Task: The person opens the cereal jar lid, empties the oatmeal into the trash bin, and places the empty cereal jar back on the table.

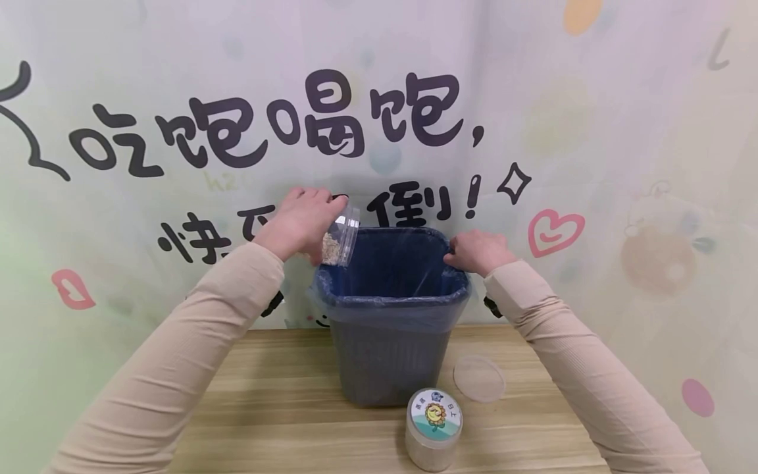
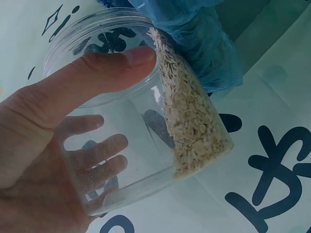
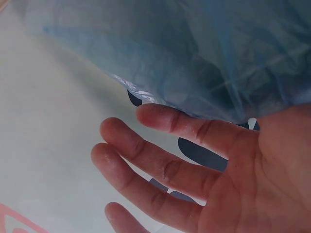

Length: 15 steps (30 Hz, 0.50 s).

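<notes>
My left hand grips a clear plastic jar, thumb on one side and fingers around the other. The jar is tipped with its mouth toward the left rim of a trash bin. Pale flakes, like oats, lie in a slope along the jar's lower wall. A thin bluish bag lines the bin and folds over its rim. At the right rim, my right hand holds the bin; the index finger touches the bag from outside, other fingers extend below, and the thumb is hidden.
On the wooden table, a closed jar with a sunflower label on its lid stands in front of the bin. A clear round lid lies flat to the bin's right. A printed cloth backdrop hangs behind.
</notes>
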### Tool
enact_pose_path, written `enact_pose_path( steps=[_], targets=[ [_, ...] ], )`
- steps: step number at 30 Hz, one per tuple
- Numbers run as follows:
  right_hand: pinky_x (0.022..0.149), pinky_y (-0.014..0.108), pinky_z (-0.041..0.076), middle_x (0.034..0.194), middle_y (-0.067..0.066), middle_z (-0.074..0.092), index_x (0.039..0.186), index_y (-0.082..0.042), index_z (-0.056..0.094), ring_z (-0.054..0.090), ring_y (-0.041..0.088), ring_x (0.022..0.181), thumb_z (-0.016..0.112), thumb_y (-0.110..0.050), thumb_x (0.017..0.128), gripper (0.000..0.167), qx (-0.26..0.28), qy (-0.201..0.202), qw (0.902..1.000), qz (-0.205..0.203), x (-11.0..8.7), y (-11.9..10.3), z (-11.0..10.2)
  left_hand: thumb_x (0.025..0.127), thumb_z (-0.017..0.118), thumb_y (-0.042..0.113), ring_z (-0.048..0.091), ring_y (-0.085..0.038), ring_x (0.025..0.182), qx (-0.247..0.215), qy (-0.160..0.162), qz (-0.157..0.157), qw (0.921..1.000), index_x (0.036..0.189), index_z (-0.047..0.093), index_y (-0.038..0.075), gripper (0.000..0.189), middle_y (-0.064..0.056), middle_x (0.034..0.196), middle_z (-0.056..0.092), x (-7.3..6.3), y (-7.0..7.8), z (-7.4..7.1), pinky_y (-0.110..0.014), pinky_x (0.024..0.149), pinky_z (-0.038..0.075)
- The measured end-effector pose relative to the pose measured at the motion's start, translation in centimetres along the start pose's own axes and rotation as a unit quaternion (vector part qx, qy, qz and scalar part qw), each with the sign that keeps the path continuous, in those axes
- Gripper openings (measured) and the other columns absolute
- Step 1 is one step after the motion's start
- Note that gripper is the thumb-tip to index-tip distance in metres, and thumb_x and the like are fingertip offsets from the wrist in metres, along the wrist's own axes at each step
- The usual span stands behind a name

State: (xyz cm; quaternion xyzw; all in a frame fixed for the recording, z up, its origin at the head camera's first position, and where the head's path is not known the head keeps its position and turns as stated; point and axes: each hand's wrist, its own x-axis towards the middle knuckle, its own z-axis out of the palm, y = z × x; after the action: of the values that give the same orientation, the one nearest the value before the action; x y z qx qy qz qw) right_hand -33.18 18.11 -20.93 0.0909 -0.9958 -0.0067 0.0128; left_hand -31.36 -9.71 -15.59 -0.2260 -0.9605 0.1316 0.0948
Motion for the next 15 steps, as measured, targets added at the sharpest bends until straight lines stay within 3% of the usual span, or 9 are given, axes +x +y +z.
enact_pose_path(
  steps=[15],
  targets=[
    [0.080, 0.058, 0.044, 0.108, 0.017, 0.065, 0.103, -0.006, 0.066, 0.059, 0.040, 0.098, 0.055, -0.032, 0.093, 0.030, 0.000, -0.003, 1.0000, 0.006, -0.03, -0.16, -0.06, 0.054, 0.092, 0.017, 0.040, -0.039, 0.122, -0.002, -0.004, 0.002, 1.0000, 0.140, 0.038, 0.007, 0.103, -0.021, 0.131, 0.046, -0.07, 0.09, -0.20, -0.052, 0.104, 0.027]
  ],
)
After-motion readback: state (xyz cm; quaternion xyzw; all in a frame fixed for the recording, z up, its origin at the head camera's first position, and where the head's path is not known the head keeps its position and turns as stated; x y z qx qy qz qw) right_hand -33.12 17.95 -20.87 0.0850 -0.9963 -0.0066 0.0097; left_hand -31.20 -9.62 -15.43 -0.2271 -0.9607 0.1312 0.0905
